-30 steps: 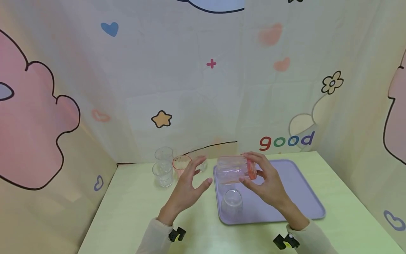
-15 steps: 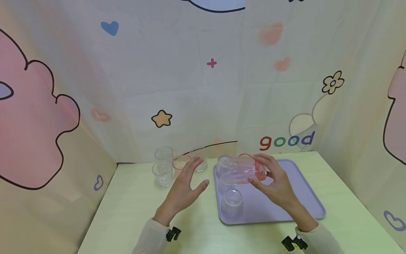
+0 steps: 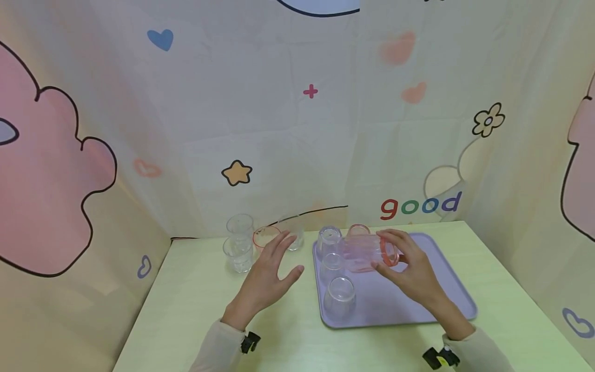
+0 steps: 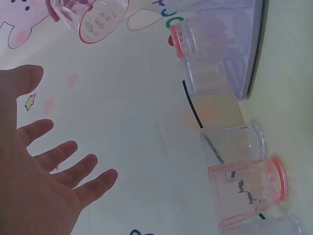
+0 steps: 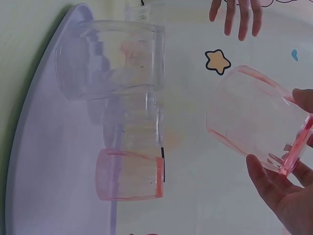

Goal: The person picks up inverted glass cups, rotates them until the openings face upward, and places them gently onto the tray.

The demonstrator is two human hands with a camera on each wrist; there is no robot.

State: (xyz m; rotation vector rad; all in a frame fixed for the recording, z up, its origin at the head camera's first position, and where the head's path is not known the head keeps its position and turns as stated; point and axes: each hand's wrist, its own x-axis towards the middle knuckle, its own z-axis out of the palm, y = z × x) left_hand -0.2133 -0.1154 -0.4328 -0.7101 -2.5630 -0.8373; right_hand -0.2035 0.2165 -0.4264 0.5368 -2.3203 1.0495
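My right hand (image 3: 411, 274) grips a pink-tinted drinking glass (image 3: 362, 253) by its thick base, thumb on one side and fingers on the other. The glass lies sideways in the air above the purple tray (image 3: 395, 305), its wide mouth facing left. In the right wrist view the held glass (image 5: 254, 117) is see-through, with the fingertips (image 5: 259, 171) near its base. My left hand (image 3: 262, 284) hovers left of the tray, fingers and thumb spread, touching nothing. Clear glasses (image 3: 341, 297) stand mouth down along the tray's left side, and a pink glass (image 5: 129, 176) is mouth down at the back.
At the back left of the pale table (image 3: 186, 310), several glasses stand mouth up: clear ones (image 3: 239, 256) and a pink one (image 3: 266, 237), partly behind my left hand. A patterned cloth (image 3: 260, 119) encloses the back and sides.
My right hand has carried the pink glass rightward, away from the left hand, uncovering glasses at the tray's back left. The left hand has drawn slightly left.
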